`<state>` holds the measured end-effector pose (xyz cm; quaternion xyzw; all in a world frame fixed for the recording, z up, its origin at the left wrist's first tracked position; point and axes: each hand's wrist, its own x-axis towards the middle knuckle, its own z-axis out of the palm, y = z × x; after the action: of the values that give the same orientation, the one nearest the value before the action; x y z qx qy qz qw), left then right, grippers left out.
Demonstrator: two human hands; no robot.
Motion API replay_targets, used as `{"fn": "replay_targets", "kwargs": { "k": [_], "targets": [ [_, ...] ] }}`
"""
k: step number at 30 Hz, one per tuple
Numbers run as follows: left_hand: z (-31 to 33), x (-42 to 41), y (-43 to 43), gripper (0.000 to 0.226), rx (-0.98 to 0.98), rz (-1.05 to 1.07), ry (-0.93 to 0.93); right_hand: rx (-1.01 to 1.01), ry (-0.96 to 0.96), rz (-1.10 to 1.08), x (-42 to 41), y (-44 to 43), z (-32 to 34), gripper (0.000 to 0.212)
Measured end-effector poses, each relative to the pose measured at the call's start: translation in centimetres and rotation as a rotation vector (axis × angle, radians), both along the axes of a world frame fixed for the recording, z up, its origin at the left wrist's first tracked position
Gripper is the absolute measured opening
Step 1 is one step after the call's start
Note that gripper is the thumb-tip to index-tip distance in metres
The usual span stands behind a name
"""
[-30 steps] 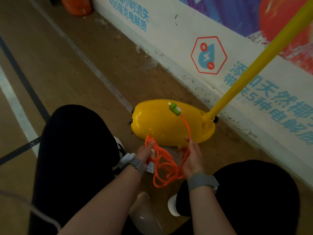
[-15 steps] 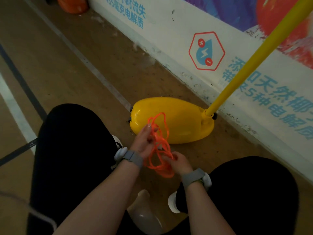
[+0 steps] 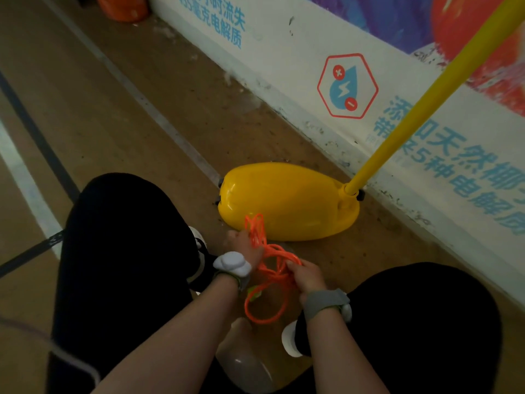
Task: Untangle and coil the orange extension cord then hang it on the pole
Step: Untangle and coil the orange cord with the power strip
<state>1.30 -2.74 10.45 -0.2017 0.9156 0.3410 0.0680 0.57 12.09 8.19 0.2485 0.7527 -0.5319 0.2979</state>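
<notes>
The thin orange cord (image 3: 270,268) is bunched in loops between my knees, just in front of the yellow base. My left hand (image 3: 244,245) grips the upper loops, which stick up past its fingers. My right hand (image 3: 305,275) pinches strands on the right side of the bundle. One loop hangs low (image 3: 265,317) beneath both hands, with a green plug (image 3: 253,292) near my left wrist. The yellow pole (image 3: 426,98) rises from the base toward the upper right.
The yellow rounded base (image 3: 289,200) sits on the brown floor against a white wall with blue print (image 3: 454,155). My knees in black trousers (image 3: 119,251) flank the hands. An orange container (image 3: 122,7) stands far back by the wall.
Both hands have come lower and closer to me with the cord. A new loop hangs beneath them, and the green plug has dropped from above the base to near my left wrist.
</notes>
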Motion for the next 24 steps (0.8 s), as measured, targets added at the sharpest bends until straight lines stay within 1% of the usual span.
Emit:
{"fn": "replay_targets", "kwargs": {
  "k": [1,2,4,5,6,7,9,11,12,13,15,17,19,21,23,24],
  "targets": [
    [0.2,0.1,0.2,0.026,-0.052,-0.064,-0.027,0.004,-0.014,-0.023,-0.1,0.1,0.1,0.025],
    [0.2,0.3,0.4,0.037,-0.061,-0.08,-0.04,0.012,-0.015,-0.053,-0.1,0.2,0.0,0.026],
    [0.0,0.6,1.1,0.054,-0.08,-0.052,-0.006,0.004,0.0,-0.127,-0.3,0.5,0.1,0.029],
    [-0.2,0.6,1.3,0.055,-0.1,-0.076,0.018,-0.016,0.006,-0.162,-0.2,0.4,0.2,0.03],
    [0.0,0.7,1.6,0.049,-0.118,-0.153,0.047,-0.023,0.027,-0.193,-0.3,0.4,0.3,0.03],
    [-0.1,0.7,1.8,0.041,-0.134,-0.284,0.072,-0.027,0.047,-0.214,-0.3,0.3,0.4,0.031],
    [0.5,0.9,2.1,0.037,-0.201,-0.553,0.075,-0.031,0.072,-0.256,-0.3,0.3,0.3,0.032],
    [0.6,1.2,2.4,0.035,-0.227,-0.658,0.008,-0.028,0.093,-0.275,-0.2,0.3,0.4,0.03],
    [0.4,1.4,2.4,0.033,-0.219,-0.656,-0.033,-0.03,0.105,-0.281,-0.2,0.3,0.5,0.028],
    [0.0,1.5,2.4,0.031,-0.211,-0.637,-0.06,-0.032,0.124,-0.284,-0.2,0.2,0.7,0.024],
    [-0.3,1.7,2.1,0.028,-0.113,-0.547,-0.049,-0.027,0.176,-0.293,-0.3,0.0,1.1,0.023],
    [-0.3,1.6,1.6,0.029,0.02,-0.386,0.002,-0.007,0.215,-0.299,-0.5,-0.3,1.3,0.022],
    [-0.6,1.3,1.3,0.029,0.07,-0.229,0.109,0.071,0.226,-0.293,-0.6,-0.2,1.3,0.02],
    [-1.4,0.8,0.9,0.032,0.076,-0.097,0.212,0.133,0.211,-0.309,-0.6,0.1,0.8,0.017],
    [-2.1,0.5,0.5,0.036,0.19,0.02,0.261,0.117,0.154,-0.345,-0.4,0.3,0.0,0.014],
    [-2.2,0.3,0.5,0.035,0.29,0.082,0.297,0.102,0.11,-0.371,-0.3,0.4,-0.8,0.014]
  ]
}}
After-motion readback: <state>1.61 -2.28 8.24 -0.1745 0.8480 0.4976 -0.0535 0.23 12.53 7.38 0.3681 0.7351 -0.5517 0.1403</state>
